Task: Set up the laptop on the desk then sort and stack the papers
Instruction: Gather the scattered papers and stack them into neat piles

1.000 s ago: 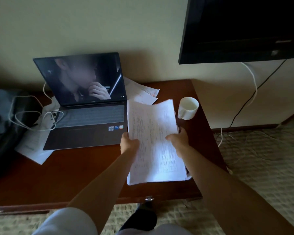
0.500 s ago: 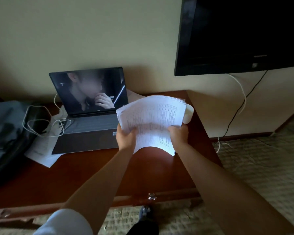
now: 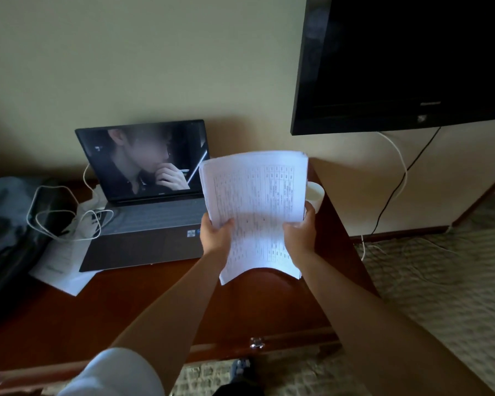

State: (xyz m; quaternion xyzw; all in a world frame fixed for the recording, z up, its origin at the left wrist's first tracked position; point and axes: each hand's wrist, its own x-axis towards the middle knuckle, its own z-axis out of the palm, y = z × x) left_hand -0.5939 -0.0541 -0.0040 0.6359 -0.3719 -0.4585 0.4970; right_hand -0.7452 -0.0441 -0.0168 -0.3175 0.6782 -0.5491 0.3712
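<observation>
We held the stack of papers upright above the desk, just right of the open laptop. Our left hand and right hand each gripped a lower side edge, thumbs across the printed face. A white cup stood behind the sheets, farther from the laptop.

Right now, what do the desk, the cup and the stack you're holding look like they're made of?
Desk: looks like reddish-brown wood with a glossy varnish; it throws soft reflections.
Cup: white, smooth, thick-walled, probably glazed ceramic, though plastic can't be ruled out.
Stack of papers: thin white printed paper; the sheets bow between the left hand and right hand.
</observation>
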